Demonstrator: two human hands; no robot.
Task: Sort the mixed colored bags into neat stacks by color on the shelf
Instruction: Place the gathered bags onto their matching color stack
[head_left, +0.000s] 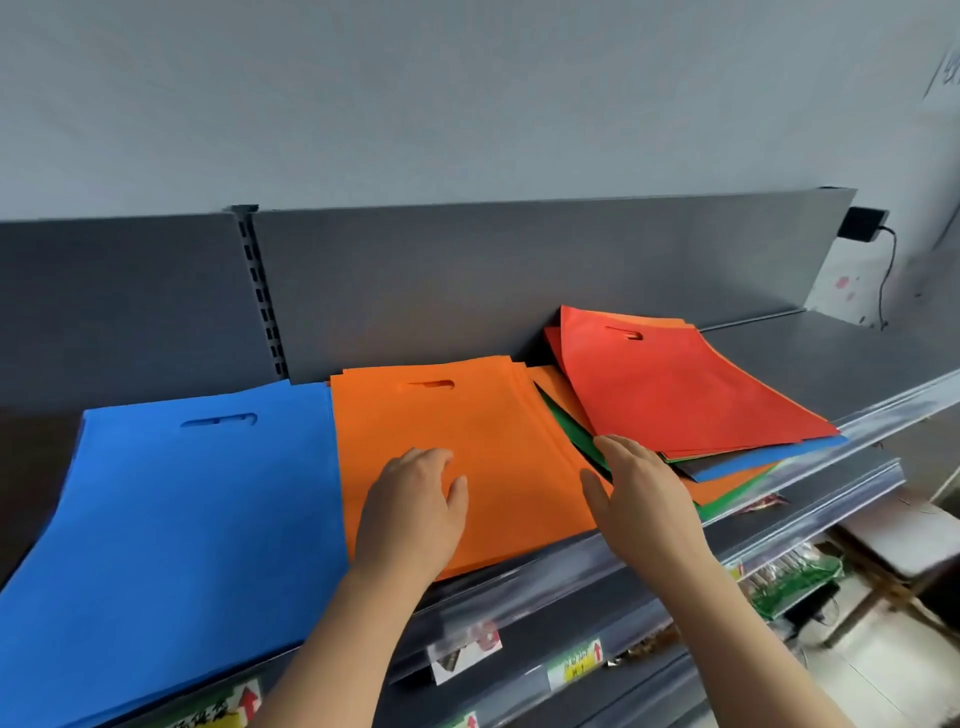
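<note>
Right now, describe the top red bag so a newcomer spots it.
The grey shelf holds a blue stack at left, an orange stack in the middle, a mixed pile at right. The red bag lies on top of that pile, handle slot toward the back. It is redder than the orange stack beside it and lies skewed, not squared.

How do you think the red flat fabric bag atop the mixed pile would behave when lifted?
Probably floppy: the red flat fabric bag is a thin sheet. Likely light, and it may slide, since it lies askew on the mixed pile.
</note>
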